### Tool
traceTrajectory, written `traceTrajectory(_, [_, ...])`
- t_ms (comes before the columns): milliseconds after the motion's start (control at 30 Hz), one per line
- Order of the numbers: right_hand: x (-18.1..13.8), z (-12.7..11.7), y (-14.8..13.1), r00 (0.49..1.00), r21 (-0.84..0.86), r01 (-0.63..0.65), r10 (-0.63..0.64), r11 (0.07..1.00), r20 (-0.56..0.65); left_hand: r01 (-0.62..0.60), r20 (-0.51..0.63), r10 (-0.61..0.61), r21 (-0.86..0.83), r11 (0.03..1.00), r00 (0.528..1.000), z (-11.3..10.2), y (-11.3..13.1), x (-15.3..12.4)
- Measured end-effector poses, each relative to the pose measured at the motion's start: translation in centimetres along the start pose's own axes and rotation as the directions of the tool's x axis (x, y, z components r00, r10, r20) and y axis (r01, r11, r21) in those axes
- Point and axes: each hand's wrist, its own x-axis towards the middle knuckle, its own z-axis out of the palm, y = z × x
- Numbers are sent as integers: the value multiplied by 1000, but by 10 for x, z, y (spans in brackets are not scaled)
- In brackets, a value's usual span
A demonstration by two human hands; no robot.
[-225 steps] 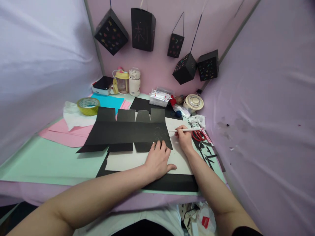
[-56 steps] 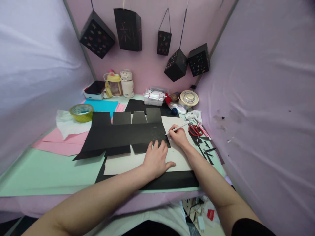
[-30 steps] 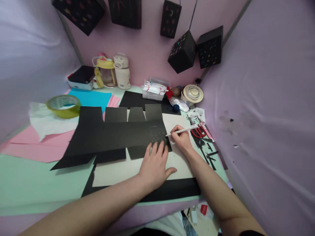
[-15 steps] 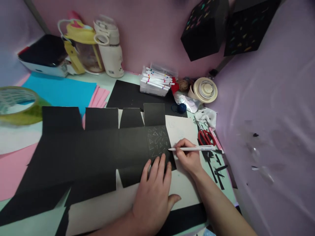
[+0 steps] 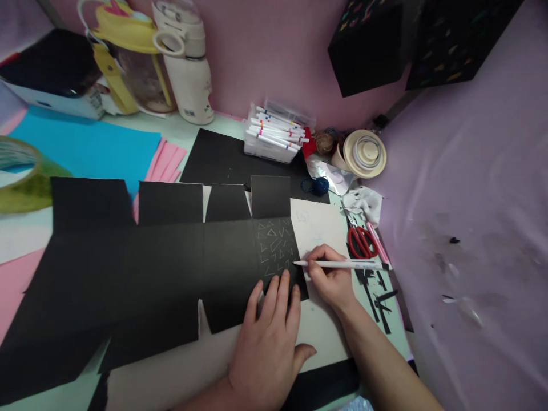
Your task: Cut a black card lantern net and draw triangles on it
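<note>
A large black paper cut-out [image 5: 162, 262] with flaps lies flat across the table, on top of a white sheet [image 5: 319, 228]. Its rightmost panel carries small white triangle marks [image 5: 274, 245]. My left hand [image 5: 269, 337] lies flat on the lower edge of that panel, fingers stretched out. My right hand [image 5: 327, 277] pinches a white pen [image 5: 342, 264], whose tip rests at the panel's right edge beside the triangles.
Red-handled scissors [image 5: 362, 242] and black paper scraps [image 5: 377, 294] lie right of my right hand. Behind are a box of markers [image 5: 274, 134], a tape reel [image 5: 363, 154], two bottles [image 5: 184, 63] and blue paper [image 5: 85, 148]. A green tape roll [image 5: 21, 182] sits far left.
The view has closed in on the table and dropped lower. My left hand stays pressed on the black paper while the pen in my right hand has added more white triangles.
</note>
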Motion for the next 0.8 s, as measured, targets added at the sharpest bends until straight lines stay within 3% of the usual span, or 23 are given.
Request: traceTrajectory(800, [5, 2, -4, 993, -52, -8, 2, 999, -115, -5, 3, 5, 25, 1000, 1000, 0, 0, -1])
